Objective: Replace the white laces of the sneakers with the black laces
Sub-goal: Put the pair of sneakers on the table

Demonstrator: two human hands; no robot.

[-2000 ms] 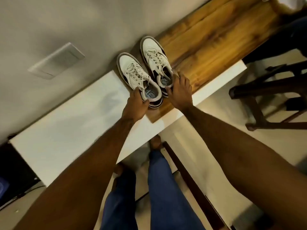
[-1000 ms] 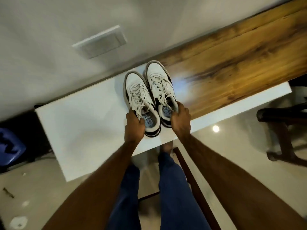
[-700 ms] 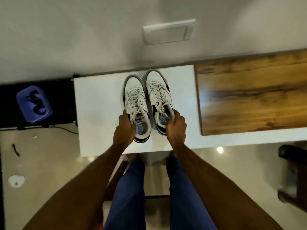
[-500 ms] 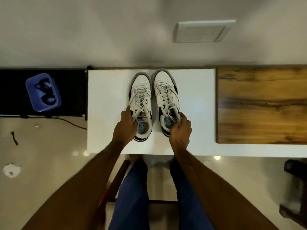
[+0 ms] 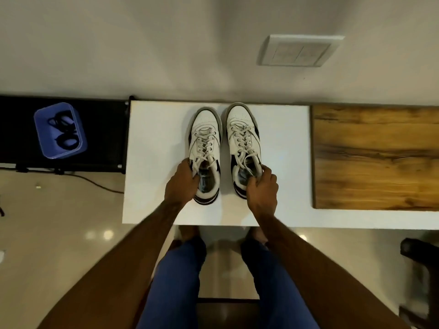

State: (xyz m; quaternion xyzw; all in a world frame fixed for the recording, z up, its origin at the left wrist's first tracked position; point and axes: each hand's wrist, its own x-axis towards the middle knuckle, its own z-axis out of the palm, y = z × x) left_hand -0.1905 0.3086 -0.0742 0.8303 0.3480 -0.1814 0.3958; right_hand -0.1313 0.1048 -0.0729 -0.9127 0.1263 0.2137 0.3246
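Two white sneakers with black trim and white laces stand side by side on the white table top (image 5: 154, 162), toes toward the wall. My left hand (image 5: 181, 182) grips the collar of the left sneaker (image 5: 205, 131) at its heel end. My right hand (image 5: 261, 186) grips the collar of the right sneaker (image 5: 242, 129), fingers curled into the opening. Black laces (image 5: 63, 131) lie coiled in a blue tray (image 5: 44, 138) on a black surface to the far left.
A wooden board (image 5: 375, 157) covers the table's right part. A wall switch plate (image 5: 299, 51) is on the wall behind. A dark chair (image 5: 418, 257) stands at the lower right. A cable (image 5: 95, 184) runs across the tiled floor on the left.
Both hands carried the sneakers from the wooden board leftward onto the white table top and set them down; the view swung round and the blue tray came into sight.
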